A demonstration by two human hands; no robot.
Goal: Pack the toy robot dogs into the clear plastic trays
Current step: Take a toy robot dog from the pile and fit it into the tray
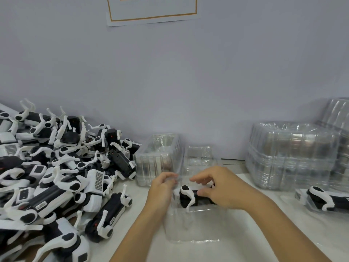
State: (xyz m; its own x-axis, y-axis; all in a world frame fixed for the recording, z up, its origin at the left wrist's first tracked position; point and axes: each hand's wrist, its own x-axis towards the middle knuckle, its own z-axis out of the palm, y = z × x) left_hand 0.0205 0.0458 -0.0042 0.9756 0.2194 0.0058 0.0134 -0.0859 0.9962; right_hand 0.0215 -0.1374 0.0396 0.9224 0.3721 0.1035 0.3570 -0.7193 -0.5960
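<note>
A black and white toy robot dog (186, 197) lies in a clear plastic tray (192, 227) on the table in front of me. My left hand (162, 188) pinches the tray's upright clear edge on the left. The toy's black body sits under my right hand (217, 186), whose thumb and fingers curl round it. A big heap of loose toy dogs (62, 173) covers the left side of the table. A packed toy in its tray (324, 200) lies at the right edge.
A stack of empty clear trays (158, 159) stands behind my hands, a larger stack (292, 156) at the back right. A grey wall with a paper notice (151, 10) rises behind the white table (245, 242).
</note>
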